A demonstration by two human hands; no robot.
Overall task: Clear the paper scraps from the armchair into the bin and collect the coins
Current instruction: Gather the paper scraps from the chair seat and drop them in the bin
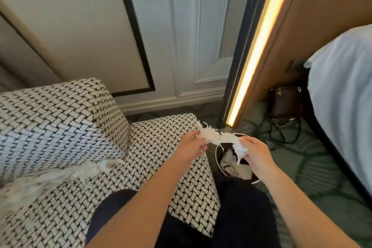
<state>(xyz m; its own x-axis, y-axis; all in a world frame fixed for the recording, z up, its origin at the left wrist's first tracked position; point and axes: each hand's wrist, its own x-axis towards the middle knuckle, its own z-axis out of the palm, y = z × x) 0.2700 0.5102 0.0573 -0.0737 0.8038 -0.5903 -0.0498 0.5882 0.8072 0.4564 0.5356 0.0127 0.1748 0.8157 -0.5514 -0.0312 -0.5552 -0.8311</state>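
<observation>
A bunch of white shredded paper scraps (pixel 217 138) stretches between both hands, above the armchair's right arm and the bin. My left hand (pixel 191 145) grips its left end over the armrest. My right hand (pixel 255 155) grips the right end directly over the round dark bin (pixel 218 154), which holds white paper inside. The armchair (pixel 66 123) has black-and-white woven fabric. More shredded scraps (pixel 60 177) lie along the seat crease at the left, blurred. No coins are visible.
My dark-trousered legs (pixel 241 207) stand against the armrest. A dark handbag (pixel 285 104) with a strap lies on the green carpet near the bed (pixel 346 90) at the right. A lit strip (pixel 259 46) and panelled wall rise behind.
</observation>
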